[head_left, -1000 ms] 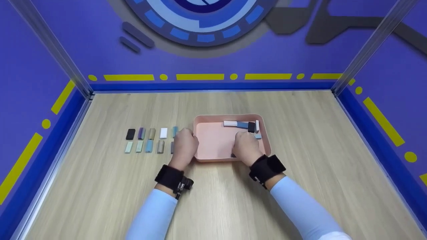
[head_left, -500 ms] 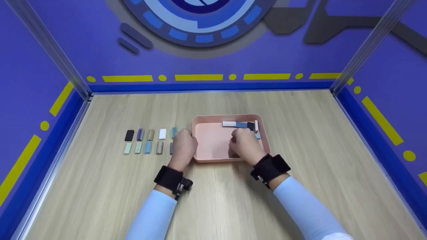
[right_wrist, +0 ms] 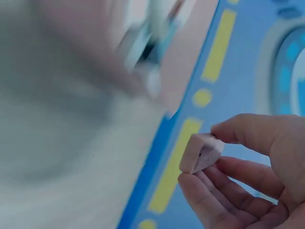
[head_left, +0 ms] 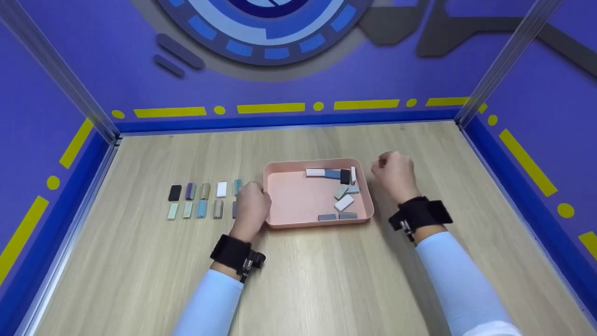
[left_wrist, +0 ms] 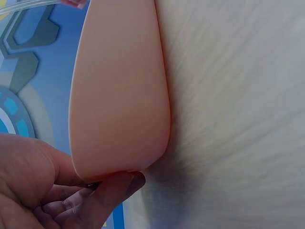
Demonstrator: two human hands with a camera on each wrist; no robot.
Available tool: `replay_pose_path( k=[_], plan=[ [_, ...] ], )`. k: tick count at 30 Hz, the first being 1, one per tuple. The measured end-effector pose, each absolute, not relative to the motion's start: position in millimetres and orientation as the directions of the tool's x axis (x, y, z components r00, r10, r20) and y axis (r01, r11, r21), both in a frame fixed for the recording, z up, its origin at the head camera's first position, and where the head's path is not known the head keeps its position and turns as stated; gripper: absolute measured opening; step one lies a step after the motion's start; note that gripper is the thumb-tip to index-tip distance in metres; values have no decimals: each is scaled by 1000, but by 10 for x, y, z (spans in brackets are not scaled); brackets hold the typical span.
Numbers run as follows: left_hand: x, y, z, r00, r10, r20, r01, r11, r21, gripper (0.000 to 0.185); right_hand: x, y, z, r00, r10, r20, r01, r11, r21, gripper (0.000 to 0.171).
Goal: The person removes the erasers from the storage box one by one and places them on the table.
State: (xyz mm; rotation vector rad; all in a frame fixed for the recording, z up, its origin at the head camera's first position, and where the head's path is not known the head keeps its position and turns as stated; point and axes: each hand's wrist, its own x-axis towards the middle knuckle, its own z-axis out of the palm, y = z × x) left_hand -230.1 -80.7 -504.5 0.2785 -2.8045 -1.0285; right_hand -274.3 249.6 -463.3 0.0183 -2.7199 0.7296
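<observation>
My left hand [head_left: 251,209] is at the left end of a shallow pink tray [head_left: 291,196]. In the left wrist view its thumb and fingers pinch the tray's [left_wrist: 119,90] end wall. Off the tray's right side, my right hand [head_left: 396,176] is above the table. Between its thumb and fingertips it holds a small pinkish-white block [right_wrist: 202,152], which the head view hides. Inside the tray lie several small blocks: a white one [head_left: 344,202], a black one [head_left: 345,176], a blue one [head_left: 332,174] and grey ones [head_left: 327,217] along the front wall.
Two rows of small blocks are laid out on the table left of the tray, among them a black one [head_left: 175,192] and a light blue one [head_left: 201,208]. My left hand partly covers the right end of these rows. Purple-blue panels [head_left: 60,107] enclose the table.
My right hand has left the tray's interior and moved right, beyond its right wall. Blocks it had covered now show in the tray. The left hand stays at the tray's left end.
</observation>
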Motion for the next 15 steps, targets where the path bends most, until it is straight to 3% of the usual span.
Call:
replay_pose_path(
  k=[15],
  plan=[
    [-2305, -806, -5035, -973, -226, 53, -136, 739, 659, 30, -2905, 2824, -5088, -970, 142, 196, 25, 864, -503, 18]
  ],
)
